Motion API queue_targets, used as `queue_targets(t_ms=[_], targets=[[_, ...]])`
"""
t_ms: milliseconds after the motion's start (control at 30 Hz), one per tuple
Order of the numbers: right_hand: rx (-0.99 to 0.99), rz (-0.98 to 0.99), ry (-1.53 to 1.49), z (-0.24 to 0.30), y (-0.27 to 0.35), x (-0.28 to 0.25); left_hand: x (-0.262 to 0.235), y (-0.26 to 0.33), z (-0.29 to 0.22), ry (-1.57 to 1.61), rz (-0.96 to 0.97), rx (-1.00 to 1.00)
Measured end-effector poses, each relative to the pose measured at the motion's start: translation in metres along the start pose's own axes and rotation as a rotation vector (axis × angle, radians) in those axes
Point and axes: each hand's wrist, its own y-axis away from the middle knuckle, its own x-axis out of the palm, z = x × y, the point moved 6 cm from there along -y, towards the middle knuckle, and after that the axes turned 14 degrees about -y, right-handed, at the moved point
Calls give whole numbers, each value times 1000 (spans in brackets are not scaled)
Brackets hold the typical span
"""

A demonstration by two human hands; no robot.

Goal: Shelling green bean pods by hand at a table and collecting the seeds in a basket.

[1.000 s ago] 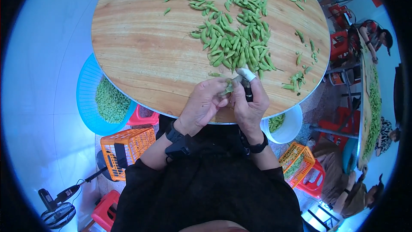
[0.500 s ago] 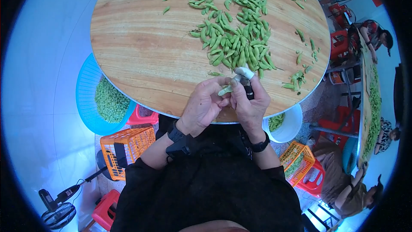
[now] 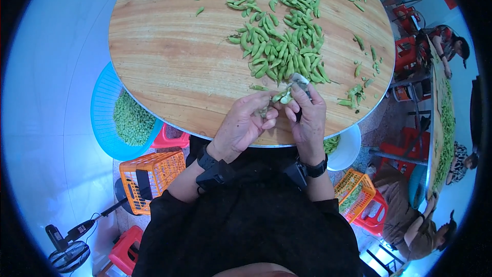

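Note:
An opened green soybean pod (image 3: 282, 96) is pinched by my right hand (image 3: 309, 118), close to the near edge of the round wooden table (image 3: 164, 61). A white covering wraps one of its fingertips, and a dark band sits lower on a finger. My left hand (image 3: 242, 123) is beside it, fingers curled closed; whatever lies between thumb and fingertips is too small to make out. Just beyond both hands, a heap of whole soybean pods (image 3: 282, 51) spreads toward the far side. Another single pod (image 3: 259, 87) rests near my left fingertips.
Below the table's left edge stands a blue basket (image 3: 102, 123) with shelled beans (image 3: 130, 120). A white bucket (image 3: 348, 151) holding pods is at the right. Orange crates (image 3: 146, 187), red stools (image 3: 127, 249) and a fan (image 3: 70, 256) stand around. Other people sit along another table (image 3: 435, 138) at right.
My hands have moved slightly apart. The pod has shifted right and up with my right hand, and it now looks split open. My left fingers have come away from it.

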Motion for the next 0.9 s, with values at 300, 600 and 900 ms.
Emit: queue_targets(t_ms=[300,600,900], targets=[[-134,34,447,15,8,1,-3,3,-3,-258,-97,-39],[-152,288,836,23,13,14,-7,5,-11,-517,-33,-64],[-907,294,1265,18,46,45,2,5,-12,-669,-128,-58]])
